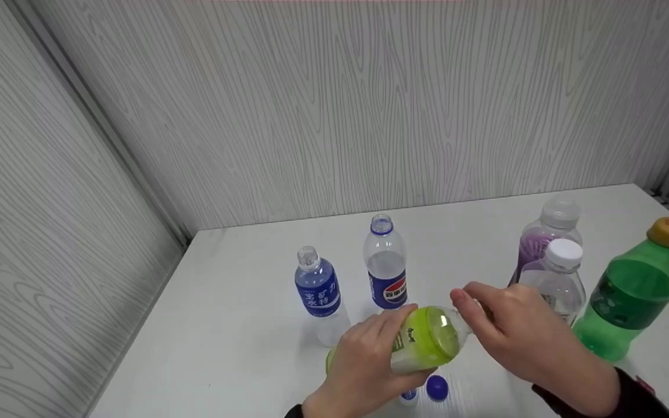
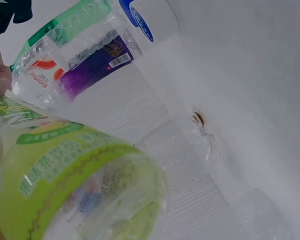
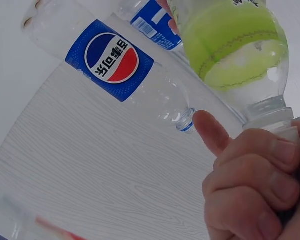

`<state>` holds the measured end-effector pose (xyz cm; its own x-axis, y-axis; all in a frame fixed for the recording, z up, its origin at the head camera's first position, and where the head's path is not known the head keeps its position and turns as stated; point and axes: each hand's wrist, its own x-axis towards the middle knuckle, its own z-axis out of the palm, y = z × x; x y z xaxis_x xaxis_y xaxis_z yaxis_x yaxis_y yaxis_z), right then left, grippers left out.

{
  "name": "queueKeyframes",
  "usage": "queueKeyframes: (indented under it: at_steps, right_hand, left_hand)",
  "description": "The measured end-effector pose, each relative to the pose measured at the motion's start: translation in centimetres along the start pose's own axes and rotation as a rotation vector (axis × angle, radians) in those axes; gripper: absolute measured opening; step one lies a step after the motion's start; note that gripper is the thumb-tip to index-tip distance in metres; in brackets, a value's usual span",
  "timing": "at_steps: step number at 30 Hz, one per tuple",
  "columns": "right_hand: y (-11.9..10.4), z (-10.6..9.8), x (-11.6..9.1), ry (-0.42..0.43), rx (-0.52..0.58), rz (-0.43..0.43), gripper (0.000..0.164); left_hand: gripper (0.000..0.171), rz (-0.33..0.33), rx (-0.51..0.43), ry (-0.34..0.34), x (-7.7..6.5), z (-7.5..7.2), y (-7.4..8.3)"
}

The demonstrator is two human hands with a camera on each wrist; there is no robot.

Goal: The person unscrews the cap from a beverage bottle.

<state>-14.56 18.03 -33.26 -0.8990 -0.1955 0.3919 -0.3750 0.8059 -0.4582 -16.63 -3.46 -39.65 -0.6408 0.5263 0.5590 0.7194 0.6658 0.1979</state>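
Observation:
My left hand (image 1: 369,354) grips a clear plastic bottle with a yellow-green label (image 1: 430,337) round its body. The bottle lies tilted in the air, its neck pointing right. At the neck, my right hand (image 1: 520,325) curls its fingers round the bottle's top, as the right wrist view shows; the fingers (image 3: 249,185) hide the mouth end. Two loose caps lie on the table under the bottle: a dark blue cap (image 1: 437,388) and a white cap with blue on top (image 1: 409,397), partly covered by the left hand.
Behind the hands stand an uncapped blue-labelled bottle (image 1: 318,290) and an uncapped Pepsi bottle (image 1: 387,264). On the right are a purple-labelled bottle (image 1: 535,247), a clear white-capped bottle (image 1: 564,255) and a large green bottle (image 1: 630,293) with an orange cap. Wood-grain panels (image 1: 369,104) surround the white table (image 1: 224,325).

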Motion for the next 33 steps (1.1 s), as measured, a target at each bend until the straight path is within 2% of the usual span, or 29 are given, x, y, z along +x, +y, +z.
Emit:
queueKeyframes:
  at_steps: [3, 7, 11, 16, 23, 27, 30, 33]
  right_hand:
    - [0.0, 0.0, 0.0, 0.022, 0.009, -0.060, 0.028]
    - [0.1, 0.0, 0.0, 0.065, 0.035, -0.150, 0.022]
    - [0.2, -0.1, -0.1, 0.108, 0.054, -0.181, 0.018]
    - [0.4, -0.1, -0.1, 0.165, 0.060, -0.166, 0.019]
    - [0.8, -0.3, 0.0, 0.183, 0.017, -0.124, 0.022]
    - [0.9, -0.4, -0.3, 0.101, -0.019, -0.054, 0.025]
    - [0.9, -0.4, -0.6, -0.040, -0.057, 0.031, 0.032]
    - [1.1, 0.0, -0.8, -0.148, -0.123, 0.055, 0.039]
  left_hand:
    - [0.071, -0.031, -0.062, -0.050, 0.0, -0.1, -0.1]
    - [0.067, -0.116, -0.225, -0.148, 0.0, -0.3, -0.3]
    - [0.067, -0.175, -0.337, -0.204, 0.1, -0.4, -0.6]
    - [0.066, -0.213, -0.370, -0.206, 0.2, -0.4, -0.9]
    - [0.067, -0.251, -0.383, -0.141, 0.3, -0.6, -1.0]
    - [0.068, -0.250, -0.388, -0.086, 0.4, -1.0, -1.3]
    - [0.069, -0.242, -0.395, -0.052, 0.5, -1.3, -1.4]
    - [0.068, -0.235, -0.394, -0.031, 0.5, -1.6, -1.5]
